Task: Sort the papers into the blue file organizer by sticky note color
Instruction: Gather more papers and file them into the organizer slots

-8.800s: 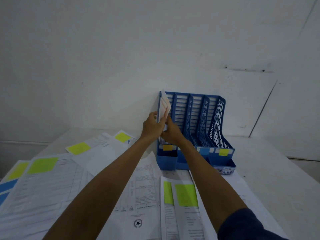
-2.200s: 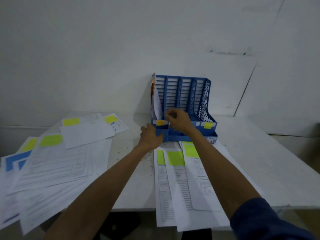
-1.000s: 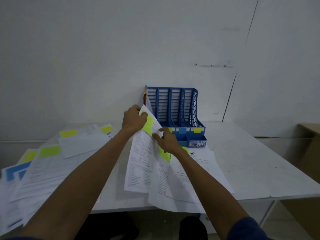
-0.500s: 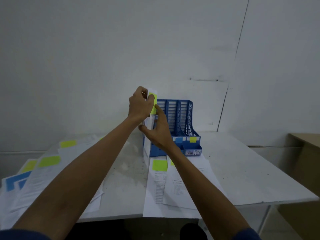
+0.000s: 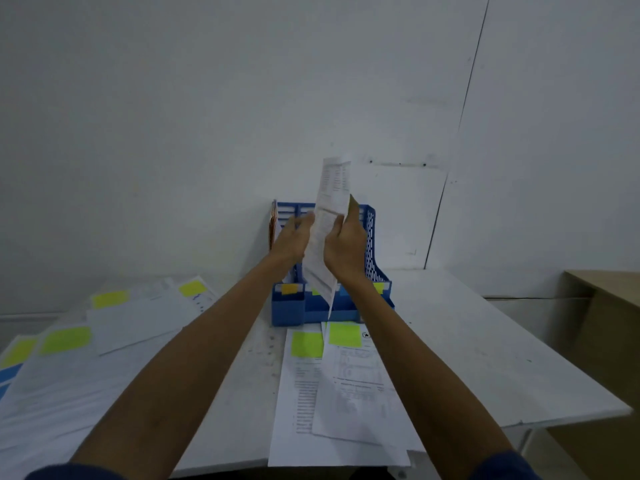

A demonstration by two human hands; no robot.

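Note:
Both hands hold a printed sheet (image 5: 329, 216) upright, edge-on, in front of the blue file organizer (image 5: 375, 271) at the back of the table. My left hand (image 5: 294, 239) grips its left side and my right hand (image 5: 346, 244) its right side. A sliver of yellow-green note shows behind the sheet above my right hand. The organizer's front bears an orange tab (image 5: 289, 289) on the left slot and a yellow tab (image 5: 379, 287) on the right slot; papers with orange edges (image 5: 273, 223) stand in the leftmost slot. The middle slots are hidden by my hands.
Two sheets with yellow-green notes (image 5: 325, 341) lie before the organizer and overhang the table's front edge. More noted sheets (image 5: 65, 339) spread over the left of the white table (image 5: 467, 358). A wooden cabinet (image 5: 606, 323) stands at the right.
The sheet has turned and risen so its printed side faces me, and both hands have shifted right, from the organizer's left end to its middle slots.

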